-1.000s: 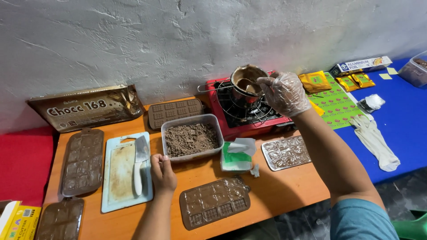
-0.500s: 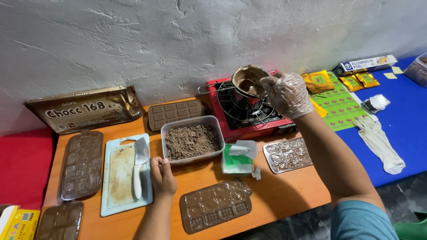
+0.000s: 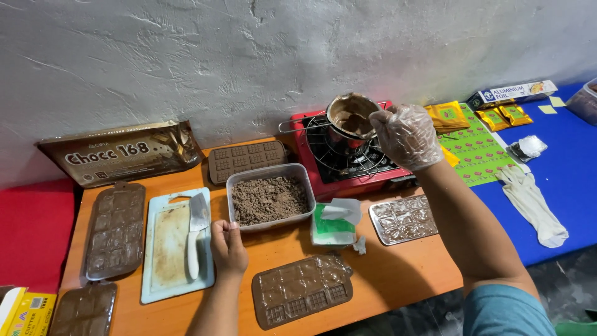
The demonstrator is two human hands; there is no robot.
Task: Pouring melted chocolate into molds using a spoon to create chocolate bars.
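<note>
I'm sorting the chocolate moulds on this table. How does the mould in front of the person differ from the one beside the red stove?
The front mould is filled with brown chocolate; the mould by the stove looks clear and silvery, with no brown filling. The front mould lies near the table edge, by the left hand; the other lies below the right hand, gloved, over the stove. Both lie flat, rectangular, divided into small blocks.
</note>
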